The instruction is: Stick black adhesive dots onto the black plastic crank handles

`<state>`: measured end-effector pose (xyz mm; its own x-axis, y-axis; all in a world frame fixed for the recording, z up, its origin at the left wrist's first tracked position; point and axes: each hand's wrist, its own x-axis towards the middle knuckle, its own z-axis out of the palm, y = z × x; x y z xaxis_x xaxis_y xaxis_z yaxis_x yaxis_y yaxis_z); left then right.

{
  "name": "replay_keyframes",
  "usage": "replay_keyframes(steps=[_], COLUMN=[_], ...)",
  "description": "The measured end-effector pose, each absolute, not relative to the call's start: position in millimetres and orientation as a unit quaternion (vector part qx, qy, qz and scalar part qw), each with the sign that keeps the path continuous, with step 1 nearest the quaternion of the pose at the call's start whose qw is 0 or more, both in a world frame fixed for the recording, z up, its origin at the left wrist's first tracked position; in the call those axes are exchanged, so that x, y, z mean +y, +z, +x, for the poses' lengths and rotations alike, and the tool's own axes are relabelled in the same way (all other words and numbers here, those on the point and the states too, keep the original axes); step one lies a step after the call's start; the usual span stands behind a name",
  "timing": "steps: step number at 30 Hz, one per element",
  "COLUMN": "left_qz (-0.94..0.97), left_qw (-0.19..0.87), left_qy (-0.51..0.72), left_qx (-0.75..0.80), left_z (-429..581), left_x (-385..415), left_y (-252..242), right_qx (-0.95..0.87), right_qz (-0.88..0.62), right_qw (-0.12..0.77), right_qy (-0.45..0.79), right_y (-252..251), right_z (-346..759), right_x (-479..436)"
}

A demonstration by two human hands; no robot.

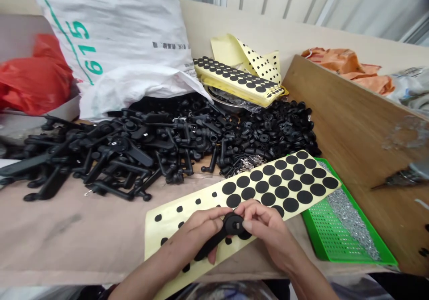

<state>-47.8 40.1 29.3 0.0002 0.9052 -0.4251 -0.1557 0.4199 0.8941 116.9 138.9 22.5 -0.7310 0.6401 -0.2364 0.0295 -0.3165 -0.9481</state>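
Note:
A black plastic arm with a round end (233, 224) is held over a yellow sticker sheet (208, 210). My left hand (201, 231) wraps round the arm's shaft, its fingers closed near the round end. On the other side, my right hand (264, 224) pinches the rim of that round end between thumb and fingers. Black round pads cover the right part of the sheet, while small black dots show on its left part. The underside of the held part is hidden.
Black plastic arms (127, 152) and small round black parts (268, 130) are heaped behind the sheet. A green basket (318, 237) with small metal pieces stands at right, beside a wooden board (342, 117). A white sack (124, 36) and more sticker sheets (237, 81) lie behind.

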Motion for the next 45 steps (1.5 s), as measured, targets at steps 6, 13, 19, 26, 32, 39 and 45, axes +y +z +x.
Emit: replay_keyframes(steps=[6,13,19,26,32,39,45], left_qz=[0.335,0.346,0.360,0.368,0.333,0.289,0.315], left_qw=[0.606,0.608,0.600,0.551,0.566,0.560,0.566], left_qy=[0.431,0.412,0.417,0.451,0.455,0.485,0.511], left_qx=[0.578,0.584,0.581,0.598,0.602,0.606,0.565], left_z=[-44.8,-45.6,-41.4,-34.0,-36.3,-36.5,-31.5], left_x=[39.9,39.4,42.5,37.0,30.0,20.9,9.9], left_y=[25.9,21.6,21.8,14.4,20.1,26.1,21.8], right_qx=[-0.547,-0.552,-0.577,-0.652,-0.566,-0.493,-0.748], right_qz=[-0.301,-0.307,-0.308,-0.311,-0.295,-0.321,-0.239], right_qw=[0.204,0.206,0.209,0.229,0.178,0.216,0.160], right_qy=[0.754,0.748,0.727,0.653,0.749,0.779,0.598], right_y=[21.3,20.9,17.9,17.7,21.9,13.3,23.7], right_z=[117.4,116.1,117.4,115.8,122.4,119.8,107.8], right_x=[139.7,140.9,139.8,137.1,136.8,132.1,108.5])
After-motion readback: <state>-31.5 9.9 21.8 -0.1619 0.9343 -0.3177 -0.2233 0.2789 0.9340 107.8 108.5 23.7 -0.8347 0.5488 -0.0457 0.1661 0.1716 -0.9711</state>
